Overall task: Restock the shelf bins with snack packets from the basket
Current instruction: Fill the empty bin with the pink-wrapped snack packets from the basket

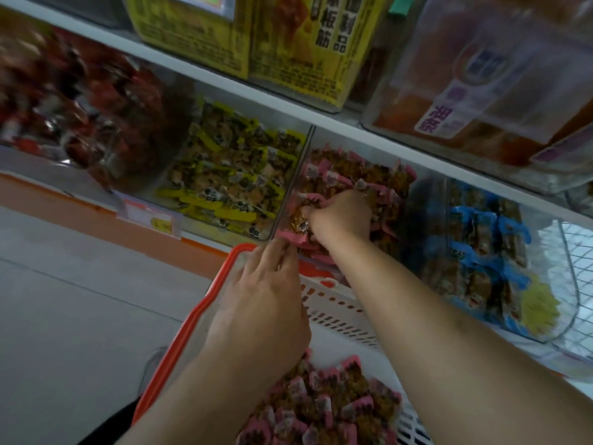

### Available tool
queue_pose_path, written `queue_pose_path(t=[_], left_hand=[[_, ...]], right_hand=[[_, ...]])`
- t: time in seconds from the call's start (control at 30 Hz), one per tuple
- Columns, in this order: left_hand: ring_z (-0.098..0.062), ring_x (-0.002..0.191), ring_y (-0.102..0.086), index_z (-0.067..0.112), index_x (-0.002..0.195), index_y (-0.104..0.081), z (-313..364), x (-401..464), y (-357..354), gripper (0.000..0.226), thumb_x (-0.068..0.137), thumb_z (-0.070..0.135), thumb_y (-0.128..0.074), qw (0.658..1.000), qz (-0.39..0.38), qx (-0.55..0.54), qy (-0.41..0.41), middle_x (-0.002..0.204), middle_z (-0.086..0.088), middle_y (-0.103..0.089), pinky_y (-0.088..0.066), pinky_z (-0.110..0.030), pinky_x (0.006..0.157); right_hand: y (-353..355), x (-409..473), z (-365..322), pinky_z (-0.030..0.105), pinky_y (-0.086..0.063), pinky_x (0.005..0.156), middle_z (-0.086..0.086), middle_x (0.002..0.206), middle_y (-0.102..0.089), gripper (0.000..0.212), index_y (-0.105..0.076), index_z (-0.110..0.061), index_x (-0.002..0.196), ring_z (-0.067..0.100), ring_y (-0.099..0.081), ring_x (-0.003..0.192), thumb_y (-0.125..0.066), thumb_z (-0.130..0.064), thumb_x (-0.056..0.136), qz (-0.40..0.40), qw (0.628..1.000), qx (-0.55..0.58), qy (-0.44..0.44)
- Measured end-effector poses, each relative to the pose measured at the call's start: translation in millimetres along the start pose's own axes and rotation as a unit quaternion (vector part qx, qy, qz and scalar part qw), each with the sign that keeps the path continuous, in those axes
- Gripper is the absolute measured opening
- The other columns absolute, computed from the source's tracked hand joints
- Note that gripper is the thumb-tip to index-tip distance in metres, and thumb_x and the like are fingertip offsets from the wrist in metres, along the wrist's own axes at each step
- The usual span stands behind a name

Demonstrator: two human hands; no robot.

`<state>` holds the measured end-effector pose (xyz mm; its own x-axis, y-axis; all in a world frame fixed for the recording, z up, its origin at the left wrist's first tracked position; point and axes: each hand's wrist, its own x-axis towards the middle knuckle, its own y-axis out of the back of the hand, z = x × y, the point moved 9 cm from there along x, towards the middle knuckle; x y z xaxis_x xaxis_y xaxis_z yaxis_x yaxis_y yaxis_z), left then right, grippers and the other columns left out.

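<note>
**A:** Where is everything, using the picture as a clock face?

**B:** At the centre sits a clear plastic shelf bin of pink-edged snack packets (356, 175). At six o'clock, a white slotted basket with an orange rim (192, 319) holds a heap of the same pink-edged packets (324, 409). At ten o'clock from the centre bin is a clear bin of yellow-edged packets (231, 168); at three o'clock, a clear bin of blue-edged packets (481, 239).

**A:** What are the hands doing?

**B:** The right hand (341, 216) reaches into the centre bin, fingers curled down among the packets near its front left corner. It seems to grip one there, though its fingertips are partly hidden. The left hand (260, 300) hovers over the basket's far rim, fingers close together and pointing toward twelve o'clock, its fingertips pinching a single pink-edged packet (290, 237) at the bin's front lip.

**A:** How would this step best be done?

**B:** I judge the step to be settling packets into the pink bin. Seat the one at the lip fully behind the front wall so it cannot slide out, and lay packets flat rather than piling them at the front corner. Match colours: pink goes only in this bin, not over the divider to the yellow one beside it. Plenty remains in the basket, so the restocking looks well short of finished.
</note>
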<state>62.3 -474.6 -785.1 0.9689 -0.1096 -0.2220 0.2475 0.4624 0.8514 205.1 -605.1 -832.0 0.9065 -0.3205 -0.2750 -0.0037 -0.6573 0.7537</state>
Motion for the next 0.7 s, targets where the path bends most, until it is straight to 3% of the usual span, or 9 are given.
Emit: queue_pose_path(t=[0.2,0.43,0.53,0.63,0.7], left_hand=[[-0.022,0.153,-0.011,0.017,0.162,-0.019,-1.7,1.1,1.2,0.081,0.089,0.012,-0.054,1.0,-0.005,-0.022,-0.002,0.168,0.003,-0.013,-0.025,-0.044,0.125],[-0.02,0.15,-0.021,0.017,0.158,-0.029,0.6,-1.5,9.2,0.073,0.09,0.009,-0.054,0.999,0.009,-0.051,-0.013,0.161,0.005,-0.025,-0.028,-0.037,0.124],[-0.022,0.137,-0.045,0.015,0.146,-0.05,-1.1,-1.4,21.3,0.059,0.089,0.003,-0.056,0.996,0.04,-0.076,-0.018,0.151,0.003,-0.045,-0.046,-0.033,0.11],[-0.021,0.113,-0.063,0.019,0.132,-0.06,-8.9,-7.4,41.6,0.042,0.092,0.004,-0.056,0.991,0.084,-0.102,-0.001,0.131,0.004,-0.057,-0.061,-0.036,0.089],[-0.02,0.108,-0.063,0.02,0.129,-0.061,-22.0,-13.8,53.5,0.037,0.095,0.007,-0.056,0.989,0.11,-0.1,0.026,0.124,0.004,-0.058,-0.061,-0.033,0.086]], right_hand=[[-6.4,0.7,-14.8,0.019,-0.029,0.041,0.006,0.086,-0.074,0.036,-0.072,-0.01,0.095,0.022,-0.072,0.075,-0.08,-0.045,0.092,0.02,0.989,-0.131,0.063],[1.8,-3.4,-7.5,0.021,-0.031,0.037,0.003,0.07,-0.067,0.045,-0.068,-0.01,0.081,0.016,-0.062,0.054,-0.067,-0.051,0.099,-0.001,0.991,-0.109,0.075],[24.5,-27.8,-8.3,0.027,-0.042,0.05,0.003,0.068,-0.065,0.044,-0.065,-0.012,0.076,0.017,-0.063,0.056,-0.05,-0.04,0.107,0.0,0.995,-0.022,0.097],[59.3,-66.5,-5.8,0.038,-0.049,0.059,0.002,0.072,-0.067,0.032,-0.065,-0.016,0.079,0.018,-0.064,0.062,-0.053,-0.026,0.106,0.022,0.989,0.032,0.144],[72.7,-102.7,2.1,0.029,-0.049,0.059,-0.001,0.074,-0.068,0.027,-0.067,-0.019,0.082,0.013,-0.064,0.067,-0.056,-0.024,0.106,0.007,0.983,0.037,0.181]])
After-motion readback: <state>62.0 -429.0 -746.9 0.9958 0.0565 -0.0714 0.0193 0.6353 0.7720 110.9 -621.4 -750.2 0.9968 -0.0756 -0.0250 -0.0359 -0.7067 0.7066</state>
